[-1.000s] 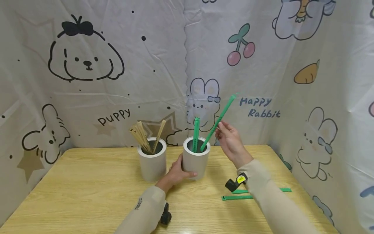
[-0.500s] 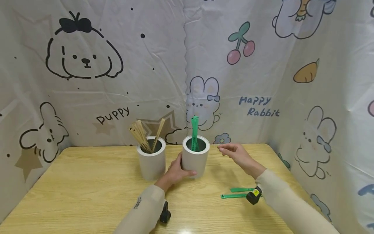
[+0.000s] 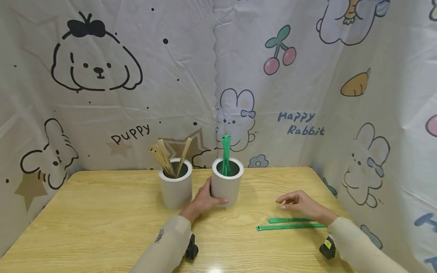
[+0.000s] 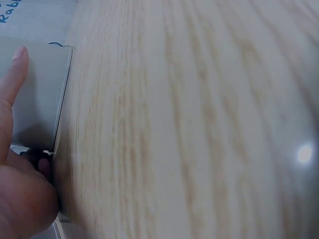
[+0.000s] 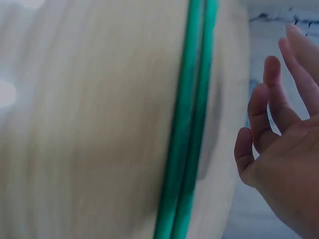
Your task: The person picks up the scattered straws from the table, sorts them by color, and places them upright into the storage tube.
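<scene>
My left hand (image 3: 203, 199) grips the right-hand white cylindrical holder (image 3: 227, 189) low on its side, thumb across the front and fingers round its left. In the left wrist view the thumb (image 4: 15, 74) lies along the holder's wall (image 4: 40, 94). Several green printed sticks, slim like packets (image 3: 226, 153), stand upright in that holder. My right hand (image 3: 304, 204) hovers above the table with nothing in it, fingers loosely bent. Just below it, two more green sticks (image 3: 290, 227) lie side by side on the wood; the right wrist view shows the hand (image 5: 284, 144) apart from them.
To the left stands a second white holder (image 3: 175, 193) with several tan printed sticks (image 3: 164, 157) leaning in it. The wooden table (image 3: 102, 220) ends at the back against a printed cloth (image 3: 184, 76), which also hangs along both sides.
My right hand has let go of a green stick, which now stands in the right-hand holder. It has moved right and down towards the lying sticks. My left hand keeps its hold.
</scene>
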A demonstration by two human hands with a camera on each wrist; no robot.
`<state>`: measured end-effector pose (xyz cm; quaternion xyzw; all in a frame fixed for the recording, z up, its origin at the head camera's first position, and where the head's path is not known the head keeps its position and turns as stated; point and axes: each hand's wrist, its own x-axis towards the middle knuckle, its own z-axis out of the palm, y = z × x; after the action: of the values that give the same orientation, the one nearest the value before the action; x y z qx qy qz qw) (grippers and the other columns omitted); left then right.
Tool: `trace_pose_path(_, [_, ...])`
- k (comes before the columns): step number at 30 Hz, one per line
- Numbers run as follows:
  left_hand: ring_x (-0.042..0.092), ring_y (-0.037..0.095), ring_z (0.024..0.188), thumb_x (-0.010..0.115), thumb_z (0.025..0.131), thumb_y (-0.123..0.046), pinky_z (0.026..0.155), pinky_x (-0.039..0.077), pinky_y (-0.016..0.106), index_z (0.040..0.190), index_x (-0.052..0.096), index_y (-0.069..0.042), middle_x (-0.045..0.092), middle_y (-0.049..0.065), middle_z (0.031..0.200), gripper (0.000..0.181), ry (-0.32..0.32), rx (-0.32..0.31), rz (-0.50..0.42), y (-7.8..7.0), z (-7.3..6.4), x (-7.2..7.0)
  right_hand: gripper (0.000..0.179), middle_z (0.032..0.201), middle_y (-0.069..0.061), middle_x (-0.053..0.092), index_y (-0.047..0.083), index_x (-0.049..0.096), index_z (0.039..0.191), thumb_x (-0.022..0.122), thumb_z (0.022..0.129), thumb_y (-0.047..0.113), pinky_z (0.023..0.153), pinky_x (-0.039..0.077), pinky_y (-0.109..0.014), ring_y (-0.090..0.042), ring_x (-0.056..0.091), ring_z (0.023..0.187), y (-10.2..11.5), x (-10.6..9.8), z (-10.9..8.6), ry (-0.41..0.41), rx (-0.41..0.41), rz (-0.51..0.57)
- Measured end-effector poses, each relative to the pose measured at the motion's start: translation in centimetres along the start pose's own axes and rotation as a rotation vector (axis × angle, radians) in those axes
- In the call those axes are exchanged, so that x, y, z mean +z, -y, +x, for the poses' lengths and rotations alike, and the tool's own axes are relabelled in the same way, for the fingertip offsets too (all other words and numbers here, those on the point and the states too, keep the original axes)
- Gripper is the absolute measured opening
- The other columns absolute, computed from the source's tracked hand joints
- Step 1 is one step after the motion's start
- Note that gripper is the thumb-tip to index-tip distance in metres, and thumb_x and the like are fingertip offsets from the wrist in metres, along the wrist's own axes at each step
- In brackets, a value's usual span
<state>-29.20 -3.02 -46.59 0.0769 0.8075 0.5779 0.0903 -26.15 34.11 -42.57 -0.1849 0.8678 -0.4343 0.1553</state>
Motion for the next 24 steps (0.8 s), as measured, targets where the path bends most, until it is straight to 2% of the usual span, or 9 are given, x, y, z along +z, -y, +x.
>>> trace_pose_path(3, [0.033, 0.039, 0.150, 0.089, 0.079, -0.024, 0.123, 0.025, 0.059, 0.162, 0.019, -0.013, 0.034, 0.017, 0.163, 0.109, 0.000, 0.001, -0.006, 0.0, 0.0, 0.1, 0.035, 0.126, -0.028, 0.064, -0.005, 0.065, 0.126, 0.066, 0.099, 0.016, 0.076, 0.053, -0.024, -0.006, 0.060, 0.091, -1.4, -0.9, -1.1, 0.040, 0.010, 0.010])
trace_pose_path(6, [0.033, 0.039, 0.150, 0.089, 0.078, -0.024, 0.124, 0.025, 0.058, 0.162, 0.019, -0.013, 0.034, 0.017, 0.163, 0.109, 0.000, 0.000, -0.015, 0.1, 0.1, 0.1, 0.035, 0.127, -0.032, 0.063, -0.009, 0.065, 0.125, 0.066, 0.098, 0.014, 0.079, 0.055, -0.021, -0.002, 0.063, 0.096, -2.7, -1.6, -2.0, 0.095, -0.005, 0.033])
trace_pose_path(10, [0.033, 0.038, 0.150, 0.089, 0.078, -0.025, 0.124, 0.025, 0.057, 0.162, 0.019, -0.013, 0.033, 0.017, 0.164, 0.110, -0.002, -0.003, -0.016, 0.3, 0.2, 0.1, 0.034, 0.123, -0.034, 0.065, -0.013, 0.064, 0.123, 0.066, 0.097, 0.008, 0.084, 0.056, -0.017, 0.002, 0.066, 0.103, -4.0, -2.3, -2.9, 0.153, -0.066, 0.053])
trace_pose_path(12, [0.032, 0.038, 0.150, 0.089, 0.078, -0.026, 0.124, 0.025, 0.058, 0.162, 0.019, -0.013, 0.033, 0.017, 0.164, 0.110, -0.004, -0.003, -0.011, 0.4, 0.2, 0.0, 0.031, 0.119, -0.033, 0.067, -0.014, 0.065, 0.121, 0.066, 0.097, 0.006, 0.082, 0.056, -0.018, 0.002, 0.067, 0.100, -4.5, -2.4, -3.0, 0.163, -0.101, 0.055])
trace_pose_path(18, [0.033, 0.038, 0.150, 0.089, 0.079, -0.024, 0.124, 0.025, 0.057, 0.162, 0.019, -0.013, 0.033, 0.016, 0.164, 0.109, -0.005, 0.007, -0.013, 0.6, 0.4, -0.1, 0.022, 0.102, -0.020, 0.074, -0.012, 0.070, 0.109, 0.068, 0.094, 0.003, 0.070, 0.056, -0.021, 0.001, 0.062, 0.083, -5.0, -2.0, -2.6, 0.135, -0.177, -0.016])
trace_pose_path(24, [0.033, 0.038, 0.150, 0.089, 0.078, -0.023, 0.124, 0.025, 0.057, 0.162, 0.019, -0.012, 0.033, 0.016, 0.164, 0.109, -0.003, 0.010, -0.017, 0.6, 0.3, 0.1, 0.012, 0.092, -0.016, 0.073, -0.005, 0.074, 0.099, 0.069, 0.093, 0.004, 0.063, 0.050, -0.020, 0.001, 0.055, 0.074, -4.1, -1.8, -2.4, 0.067, -0.129, -0.115])
